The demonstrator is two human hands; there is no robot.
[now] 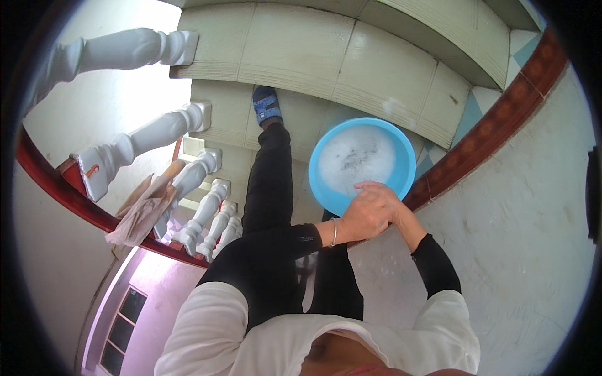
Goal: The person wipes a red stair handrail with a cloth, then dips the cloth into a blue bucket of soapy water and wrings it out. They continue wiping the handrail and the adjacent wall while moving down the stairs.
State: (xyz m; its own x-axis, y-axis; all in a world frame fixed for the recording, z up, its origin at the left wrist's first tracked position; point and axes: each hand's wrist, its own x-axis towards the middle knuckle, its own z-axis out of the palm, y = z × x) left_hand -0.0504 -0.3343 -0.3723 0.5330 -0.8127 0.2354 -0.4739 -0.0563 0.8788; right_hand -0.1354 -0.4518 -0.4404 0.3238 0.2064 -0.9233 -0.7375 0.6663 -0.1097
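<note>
A light-blue plastic basin stands on the stair tiles before me. White suds fill it, with a grey patch near the middle. Over its near rim my left hand, with a bangle on the wrist, presses together with my right hand. The fingers overlap, so I cannot tell whether anything is held between them. Black sleeves reach both forearms.
Tiled steps rise beyond the basin. White balusters and a red handrail run along the left, with a pale crumpled cloth draped there. A wall with a brown tile border bounds the right. My sandalled foot rests left of the basin.
</note>
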